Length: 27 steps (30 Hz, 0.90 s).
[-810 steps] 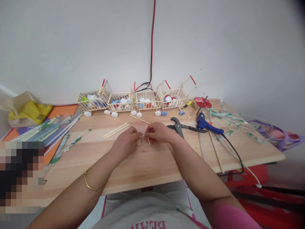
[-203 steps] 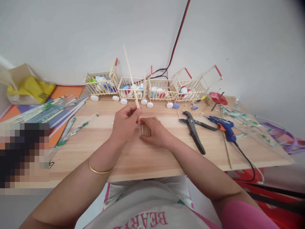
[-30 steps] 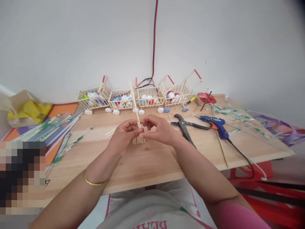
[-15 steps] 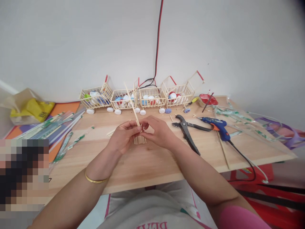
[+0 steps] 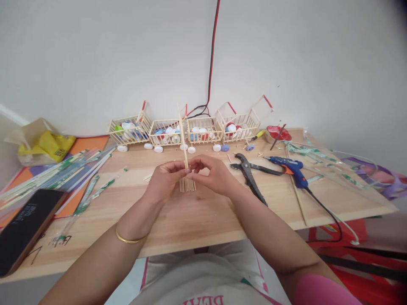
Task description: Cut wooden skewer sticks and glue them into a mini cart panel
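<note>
My left hand (image 5: 167, 180) and my right hand (image 5: 212, 174) meet over the middle of the wooden board (image 5: 203, 212). Both pinch a long thin wooden stick (image 5: 182, 135) that stands nearly upright between their fingertips. Just below the fingers a row of short cut sticks (image 5: 187, 184) lies side by side on the board. A gold bangle sits on my left wrist.
Several small stick carts (image 5: 193, 129) filled with bottle caps line the back edge. Black pliers (image 5: 249, 171) and a blue glue gun (image 5: 291, 168) with its cord lie to the right. Loose sticks and wrappers (image 5: 73, 169) lie left, with a dark phone (image 5: 25, 224) at the front left.
The long stick has tipped from a leftward lean to nearly upright in my fingers. My hands stay together over the short sticks. The view has shifted slightly.
</note>
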Available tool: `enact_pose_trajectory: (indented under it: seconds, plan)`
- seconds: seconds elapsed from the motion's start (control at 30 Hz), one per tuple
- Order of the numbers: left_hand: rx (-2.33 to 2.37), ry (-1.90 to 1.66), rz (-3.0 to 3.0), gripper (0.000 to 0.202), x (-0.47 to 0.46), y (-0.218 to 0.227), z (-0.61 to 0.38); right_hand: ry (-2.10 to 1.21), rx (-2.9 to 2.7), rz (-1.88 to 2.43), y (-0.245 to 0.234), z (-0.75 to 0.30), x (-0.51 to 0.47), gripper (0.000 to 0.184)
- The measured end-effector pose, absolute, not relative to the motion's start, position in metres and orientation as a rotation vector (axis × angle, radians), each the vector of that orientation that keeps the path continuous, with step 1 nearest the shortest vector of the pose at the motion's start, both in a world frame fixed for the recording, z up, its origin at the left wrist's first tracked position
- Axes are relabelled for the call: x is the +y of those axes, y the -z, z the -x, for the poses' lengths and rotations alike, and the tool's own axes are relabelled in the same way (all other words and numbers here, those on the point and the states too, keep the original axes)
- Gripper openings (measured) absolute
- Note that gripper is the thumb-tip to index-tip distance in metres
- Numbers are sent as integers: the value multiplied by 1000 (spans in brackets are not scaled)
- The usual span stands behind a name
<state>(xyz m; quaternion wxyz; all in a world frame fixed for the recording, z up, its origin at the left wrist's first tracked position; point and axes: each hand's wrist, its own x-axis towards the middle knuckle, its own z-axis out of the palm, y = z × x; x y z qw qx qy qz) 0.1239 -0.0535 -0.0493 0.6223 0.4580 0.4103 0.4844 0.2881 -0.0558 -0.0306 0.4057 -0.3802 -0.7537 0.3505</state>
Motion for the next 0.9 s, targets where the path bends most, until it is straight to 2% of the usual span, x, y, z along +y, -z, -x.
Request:
enact_pose_trajectory:
  seconds: [0.13,0.3,0.6,0.8,0.83,0.9]
  plan:
    - [1102,-1071,-1310,16,-57,47,-127,-996,-1752,1061,30,-288,-56,15]
    - [1200,-990,-1441,17,-59,49,-128,-887,-1825,1148,23,-289,-57,12]
    - [1096,-904,-1452,19,-59,47,-124,-946,-1842,1160,21,-291,-58,14]
    - [1038,-974,-1206,14,-61,50,-126,-982,-1860,1100,22,-292,-58,14]
    - [1010,-998,-1136,14,-60,50,-126,-974,-1882,1067,23,-293,-58,16]
    - [948,-1038,-997,12,-59,49,-126,-917,-1960,995,24,-293,-58,32]
